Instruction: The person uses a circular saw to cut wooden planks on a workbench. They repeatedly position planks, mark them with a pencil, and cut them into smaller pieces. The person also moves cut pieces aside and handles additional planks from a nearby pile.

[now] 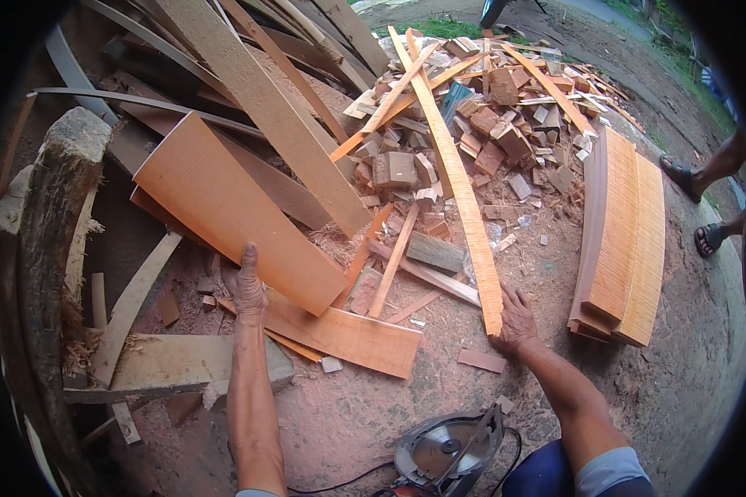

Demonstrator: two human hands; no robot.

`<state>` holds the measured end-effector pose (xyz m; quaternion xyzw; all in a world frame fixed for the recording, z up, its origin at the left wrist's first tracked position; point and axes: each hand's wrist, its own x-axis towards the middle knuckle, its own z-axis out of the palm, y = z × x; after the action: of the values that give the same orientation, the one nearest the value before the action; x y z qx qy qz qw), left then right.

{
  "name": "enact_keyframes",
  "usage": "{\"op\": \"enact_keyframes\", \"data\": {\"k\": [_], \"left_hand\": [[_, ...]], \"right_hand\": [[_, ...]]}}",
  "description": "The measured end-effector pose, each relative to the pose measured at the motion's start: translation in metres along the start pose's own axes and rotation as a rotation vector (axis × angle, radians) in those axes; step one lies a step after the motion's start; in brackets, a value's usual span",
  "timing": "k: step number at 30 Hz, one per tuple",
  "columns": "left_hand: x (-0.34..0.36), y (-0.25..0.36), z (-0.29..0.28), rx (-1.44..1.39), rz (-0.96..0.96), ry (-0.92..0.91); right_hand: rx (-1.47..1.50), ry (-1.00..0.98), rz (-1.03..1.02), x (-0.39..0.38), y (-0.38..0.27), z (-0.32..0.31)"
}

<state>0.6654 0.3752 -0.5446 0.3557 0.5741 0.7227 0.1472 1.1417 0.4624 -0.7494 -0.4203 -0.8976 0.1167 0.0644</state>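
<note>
Left hand (249,290): thumb upright at wide board (236,211), fingers hidden | right hand (518,321): palm down beside strip (460,186), thumb hidden (can't tell either's grip)

On the ground (340,422), we are seeing the offcut heap (489,157) lying beyond the circular saw (441,454), with a strip (456,174) reaching across it toward the saw. Right of the saw and farther off, stacked boards (620,248) are resting. Left of the saw and beyond, an upper board (240,211) is overlapping a lower board (365,342).
</note>
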Motion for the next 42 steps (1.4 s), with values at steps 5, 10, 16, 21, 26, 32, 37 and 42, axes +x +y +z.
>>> {"op": "enact_keyframes", "data": {"k": [5, 10, 16, 21, 26, 32, 37, 42], "left_hand": [[-0.045, 0.104, 0.047, 0.09, 0.121, -0.125], [-0.108, 0.215, 0.096, 0.136, -0.005, -0.375], [-0.17, 0.271, 0.156, -0.073, -0.093, -0.616], [-0.208, 0.259, 0.252, -0.39, -0.206, -0.768], [-0.281, 0.198, 0.339, -0.286, -0.423, -0.824], [-0.371, 0.143, 0.371, -0.182, -0.658, -1.076], [-0.402, 0.176, 0.308, 0.413, 0.052, -1.282], [-0.39, 0.253, 0.206, 0.548, 0.105, -1.621]], "right_hand": [[0.067, 0.072, -0.025, -0.008, 0.005, 0.005], [0.193, -0.224, 0.012, 0.0, 0.013, -0.007], [1.226, -0.001, -0.195, -0.053, -0.037, -0.106], [1.479, 0.228, -0.565, -0.157, -0.051, -0.229], [1.531, 0.516, -0.087, -0.199, -0.014, -0.271], [1.67, 0.637, 0.257, -0.218, 0.07, -0.259], [1.652, 0.648, 0.075, -0.181, 0.149, -0.241], [0.442, 0.409, 0.51, -0.102, 0.268, -0.213]]}}
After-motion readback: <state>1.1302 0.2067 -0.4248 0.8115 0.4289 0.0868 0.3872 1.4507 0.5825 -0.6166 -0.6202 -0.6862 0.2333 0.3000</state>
